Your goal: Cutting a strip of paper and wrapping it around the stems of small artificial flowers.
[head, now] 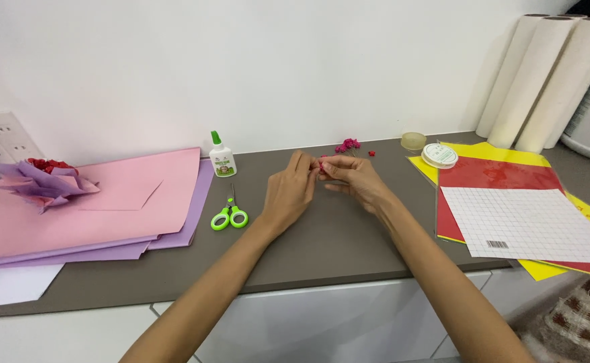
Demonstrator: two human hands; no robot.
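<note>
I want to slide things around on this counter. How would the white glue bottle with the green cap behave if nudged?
The glue bottle stands upright and is taller than its base is wide, so a push near the cap would probably tip it. It looks like small, light plastic, so a low nudge should slide it on the smooth grey counter. Its flattish body seems unlikely to roll far.

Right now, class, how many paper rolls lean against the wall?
3 in view: front roll, middle roll, right roll, all at the far right corner; more may hide behind them.
</note>
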